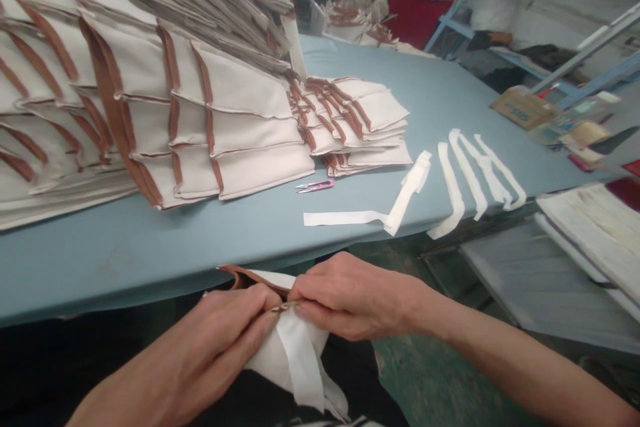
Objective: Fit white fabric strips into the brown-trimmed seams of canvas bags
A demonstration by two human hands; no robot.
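My left hand (220, 340) and my right hand (350, 297) meet below the table's front edge, both pinched on a cream cloth piece with brown trim (295, 353) that lies in my lap. A white strip hangs down from the piece between my fingers. The thumbs and forefingers press together at the trim's edge. Pink thread snips (315, 185) lie on the blue table (150, 240) just beyond my hands.
Tall stacks of cream and brown cloth pieces (150, 93) fill the table's left, with a smaller stack (360, 123) beside them. Several white strips (470, 177) lie at the right edge. Shelving (575, 67) and a low bench (550, 280) stand to the right.
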